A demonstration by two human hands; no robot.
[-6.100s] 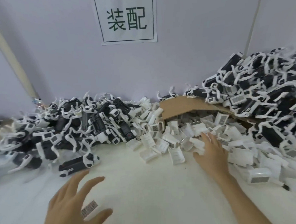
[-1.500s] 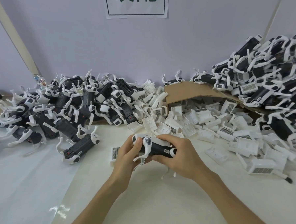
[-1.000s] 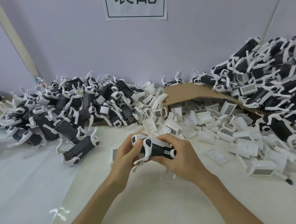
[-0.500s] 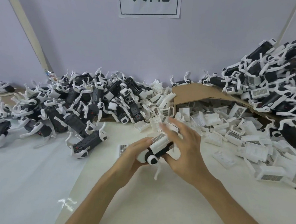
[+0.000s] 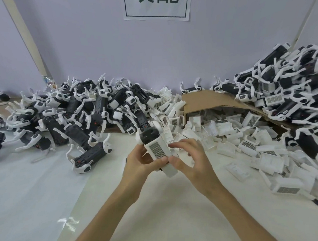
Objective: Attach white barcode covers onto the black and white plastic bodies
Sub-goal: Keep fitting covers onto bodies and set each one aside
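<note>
While it is held up over the table [image 5: 168, 212] at near centre, the body [image 5: 149, 135] points its black end far, with the cover [image 5: 157, 150] on top, barcode up. Left hand [image 5: 138, 164] curls round the body, thumb clamped at the cover's near edge, likely to steady it. Right hand [image 5: 190, 160] pinches the cover's right side, other fingers bent and apart — probably pressing it home. Loose covers [image 5: 229, 133] lie right, within reach; bare bodies [image 5: 77, 117] far left.
</note>
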